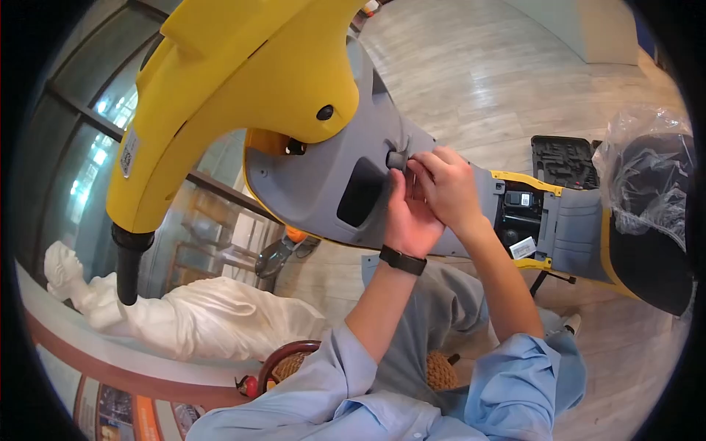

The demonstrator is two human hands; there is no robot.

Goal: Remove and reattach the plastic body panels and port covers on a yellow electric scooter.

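Observation:
In front of me stands a yellow and grey electric scooter. Its grey inner panel (323, 165) carries a short black cylindrical part (396, 159). My right hand (450, 187) is closed, fingertips pinched together right beside that part; whatever they hold is too small to make out. Just below it is my left hand (412, 220), palm partly showing, its thumb raised against the black part's lower side. The other fingers curl in behind the right hand, and what is between them is hidden. A dark band (402, 259) circles my left wrist. Left of the hands, the panel has a dark recessed pocket (362, 192).
The handlebar cover (243, 81) with its black grip (131, 268) reaches across the upper left. An open compartment (521, 213) and a plastic-wrapped seat (651, 191) lie to the right, with a black tool case (565, 162) behind. A white statue (220, 312) lies at left.

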